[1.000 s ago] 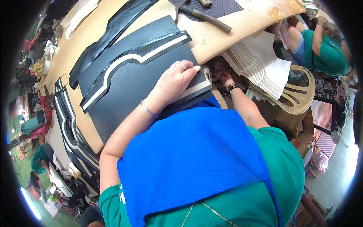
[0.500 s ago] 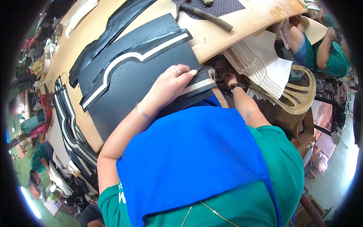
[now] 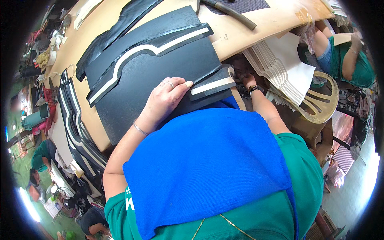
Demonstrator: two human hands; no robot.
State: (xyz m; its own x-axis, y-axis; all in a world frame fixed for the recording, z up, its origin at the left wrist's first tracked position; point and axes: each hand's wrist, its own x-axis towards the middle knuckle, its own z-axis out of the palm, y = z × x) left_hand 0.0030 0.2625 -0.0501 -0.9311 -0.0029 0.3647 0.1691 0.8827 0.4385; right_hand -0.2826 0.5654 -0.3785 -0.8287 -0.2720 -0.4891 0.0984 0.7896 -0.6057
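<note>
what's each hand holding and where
The left hand presses flat on the black sheet near its right edge, not gripping. The right hand is below the table edge; its hold cannot be told.

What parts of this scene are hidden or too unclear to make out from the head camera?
- Right hand: fingers lost in the dark gap under the table edge, behind the black sheet; what it touches cannot be told.
- Left hand: palm flat on the sheet; anything beneath is hidden.
- Lap and lower table edge: covered by the blue cloth.
- Dark tool: cut off by the top edge.
</note>
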